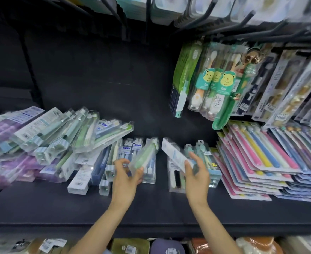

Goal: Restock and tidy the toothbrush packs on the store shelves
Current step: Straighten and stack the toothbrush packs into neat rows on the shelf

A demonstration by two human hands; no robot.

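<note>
Mid-task. Left hand (126, 177) grips a green toothbrush pack (144, 155); right hand (196, 173) pinches a white pack (176, 154), both lifted above the shelf (151, 206) middle. Left-end heap (41, 140) unsorted; right-end stack (261, 158) looks tidy.

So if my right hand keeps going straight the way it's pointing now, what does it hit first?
Probably the mint toothbrush packs lying on the shelf just beyond the right hand, which already holds a white pack. After them looks like the dark back panel, though depth is unclear.
</note>
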